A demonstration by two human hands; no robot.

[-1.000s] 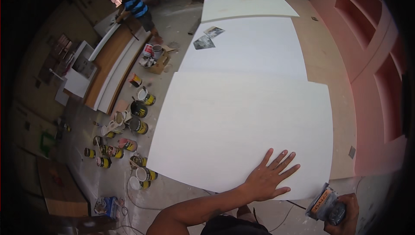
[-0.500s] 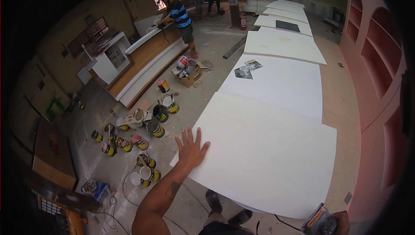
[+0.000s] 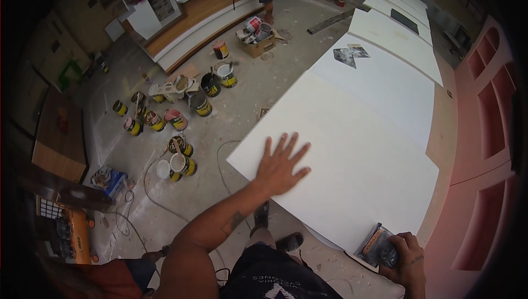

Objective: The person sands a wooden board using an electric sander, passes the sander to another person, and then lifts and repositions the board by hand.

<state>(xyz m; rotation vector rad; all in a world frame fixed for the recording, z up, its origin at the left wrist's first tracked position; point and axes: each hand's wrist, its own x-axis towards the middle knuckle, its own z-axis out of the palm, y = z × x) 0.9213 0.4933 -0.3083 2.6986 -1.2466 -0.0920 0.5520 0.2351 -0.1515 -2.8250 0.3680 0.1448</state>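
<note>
A large white panel (image 3: 352, 161) lies in front of me, top of a row of overlapping boards. My left hand (image 3: 281, 169) rests flat on it near its left edge, fingers spread, holding nothing. At the panel's near right corner, my right hand (image 3: 407, 258) is wrapped round a dark power sander (image 3: 378, 247) with an orange label. The sander sits at the near edge; its underside is hidden, so I cannot tell how much of it touches the panel. Worn abrasive sheets (image 3: 351, 55) lie on the white board beyond.
Several paint cans (image 3: 177, 119) stand on the floor at left, with a carton (image 3: 257, 46) of cans behind. Cords (image 3: 151, 200) trail over the floor. A pink arched shelf unit (image 3: 470, 200) borders the right. Someone stands at a curved counter (image 3: 209, 15); another person's red clothing (image 3: 102, 280) shows lower left.
My view has tilted down and shifted. My left hand stays flat but sits farther in from the panel's left corner. The sander has come inward from the right corner along the near edge.
</note>
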